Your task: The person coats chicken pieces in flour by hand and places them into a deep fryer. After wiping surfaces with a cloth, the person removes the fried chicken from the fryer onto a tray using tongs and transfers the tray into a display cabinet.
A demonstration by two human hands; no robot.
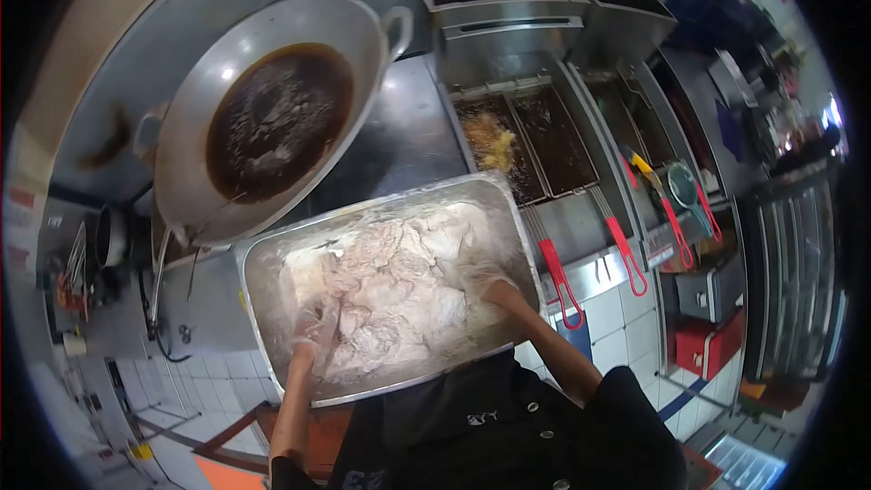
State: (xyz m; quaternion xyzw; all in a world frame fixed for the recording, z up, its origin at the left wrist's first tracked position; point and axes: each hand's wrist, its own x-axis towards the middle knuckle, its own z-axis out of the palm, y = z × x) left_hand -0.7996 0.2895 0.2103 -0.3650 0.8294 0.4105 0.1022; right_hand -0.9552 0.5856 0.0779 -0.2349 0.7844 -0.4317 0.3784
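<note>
Our left grip (318, 325) and right grip (484, 279) were among floured pieces (390, 290) in the tray (270, 290); whether spread or pinching, we couldn't tell.

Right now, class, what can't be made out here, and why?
Head view, throughout:
Right hand: fingers blurred against white powder.
Tray floor: mostly hidden by coated pieces.
Wok bottom: hidden by dark liquid.
Black top: cut off by bottom edge; lettering too small to read.

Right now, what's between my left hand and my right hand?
In the head view, powder-coated pieces lie between your left hand and right hand, inside the metal tray.
</note>
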